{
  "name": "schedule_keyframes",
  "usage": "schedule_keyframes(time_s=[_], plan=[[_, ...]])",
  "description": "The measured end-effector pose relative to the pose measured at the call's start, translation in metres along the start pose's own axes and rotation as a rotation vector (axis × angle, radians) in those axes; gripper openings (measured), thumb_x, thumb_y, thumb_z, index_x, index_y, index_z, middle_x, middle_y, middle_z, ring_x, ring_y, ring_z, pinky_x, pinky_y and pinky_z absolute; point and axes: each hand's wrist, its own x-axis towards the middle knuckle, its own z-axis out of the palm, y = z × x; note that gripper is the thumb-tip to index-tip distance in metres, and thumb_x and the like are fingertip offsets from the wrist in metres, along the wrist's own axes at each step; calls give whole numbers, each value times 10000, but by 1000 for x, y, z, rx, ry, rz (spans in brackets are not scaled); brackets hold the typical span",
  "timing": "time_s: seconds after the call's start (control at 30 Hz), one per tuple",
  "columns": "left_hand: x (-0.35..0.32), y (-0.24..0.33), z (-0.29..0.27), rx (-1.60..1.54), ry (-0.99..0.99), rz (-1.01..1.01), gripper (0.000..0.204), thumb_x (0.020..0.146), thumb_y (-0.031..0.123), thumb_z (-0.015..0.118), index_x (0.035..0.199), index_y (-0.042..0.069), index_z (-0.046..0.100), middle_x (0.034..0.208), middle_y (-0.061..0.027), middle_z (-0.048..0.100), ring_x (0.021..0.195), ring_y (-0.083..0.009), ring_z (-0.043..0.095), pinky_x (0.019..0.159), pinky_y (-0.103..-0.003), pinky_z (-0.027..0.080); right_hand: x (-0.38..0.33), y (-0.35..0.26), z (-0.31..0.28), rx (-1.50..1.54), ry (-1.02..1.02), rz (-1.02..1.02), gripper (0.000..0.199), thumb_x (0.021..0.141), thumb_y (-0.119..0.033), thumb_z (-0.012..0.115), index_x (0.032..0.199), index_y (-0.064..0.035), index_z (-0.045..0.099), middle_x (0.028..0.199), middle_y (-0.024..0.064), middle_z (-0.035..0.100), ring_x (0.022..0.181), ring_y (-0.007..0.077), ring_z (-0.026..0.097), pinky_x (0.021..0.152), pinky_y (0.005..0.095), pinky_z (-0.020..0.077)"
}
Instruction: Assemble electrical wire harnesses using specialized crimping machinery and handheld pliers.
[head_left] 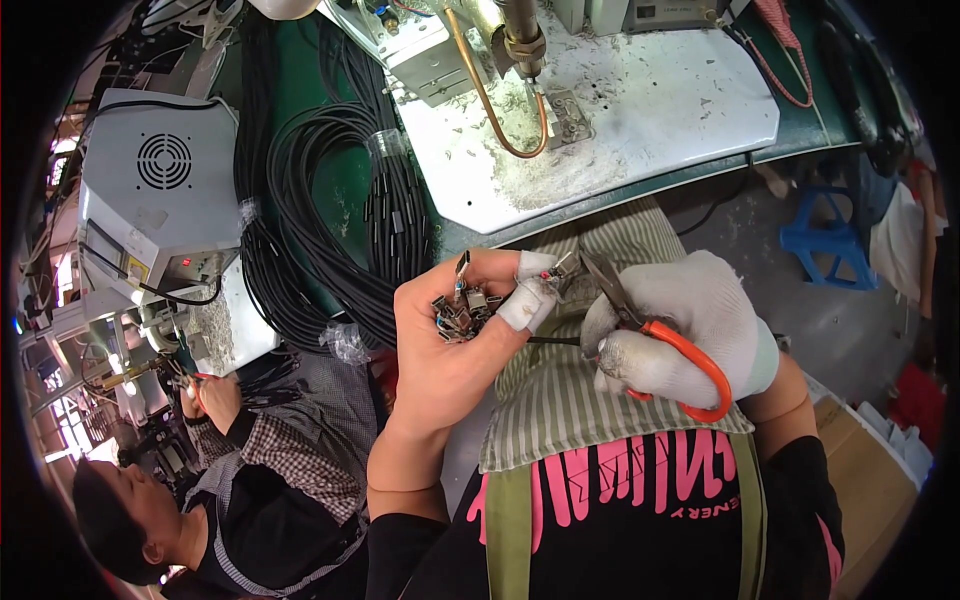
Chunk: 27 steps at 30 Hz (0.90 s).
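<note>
Over striped apron [600, 420], head view: left hand [455, 358], tape [527, 308] on thumb and finger, pinches small metal plug [563, 268]; more plugs [466, 312] sit in palm. Right hand [685, 310], in white glove [715, 290], curls round orange-handled scissors [690, 350], blades just beside pinched plug. Big pink letters [625, 475] on black shirt [610, 560]; dark print on gray box [672, 14] at top.

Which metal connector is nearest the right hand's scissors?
The connector pinched in the taped fingers of the left hand, just left of the scissors; the other connectors sit bunched farther back in that hand.
</note>
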Motion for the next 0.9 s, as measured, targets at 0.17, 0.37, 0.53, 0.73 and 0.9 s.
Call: schedule_keyframes(time_s=[0.17, 0.37, 0.53, 0.73, 0.9], plan=[[1, -12, 0, 184, -58, 193, 171, 789, 14, 658, 948, -49, 658, 759, 0, 621, 698, -28, 510, 619, -194, 426, -14, -3, -14, -112, 312, -59, 166, 778, -117, 588, 841, 33, 620, 596, 66, 606, 516, 98, 589, 488, 228, 457], [-7, -23, 19, 534, -207, 115, 136, 769, 43, 678, 884, -29, 661, 687, 32, 560, 641, -35, 456, 584, -193, 378, -22, 30, -140, -917, 1168, -108, 241, 782, -162, 652, 923, 26, 600, 635, 116, 576, 593, 248, 601, 561, 294, 474], [-7, -23, 26, 516, -139, 52, 135, 779, 39, 667, 888, -40, 656, 690, 28, 569, 643, -30, 466, 583, -186, 379, -14, 58, -203, -1042, 987, -441, 244, 770, -164, 661, 951, -6, 621, 685, 127, 590, 657, 298, 605, 609, 333, 494], [7, -24, 36, 501, -4, 0, 142, 779, 39, 667, 893, -44, 658, 713, 17, 593, 648, -25, 489, 592, -183, 391, 20, 42, -187, -1146, 779, -733, 254, 787, -83, 604, 1034, -22, 609, 762, 143, 608, 682, 299, 617, 653, 331, 501], [6, -13, 44, 508, 55, 2, 151, 776, 35, 671, 904, -45, 664, 716, 14, 608, 644, -24, 494, 592, -184, 400, 69, -16, -310, -57, 928, -716, 228, 887, -134, 486, 988, 22, 618, 849, 94, 656, 764, 162, 631, 690, 287, 503]])
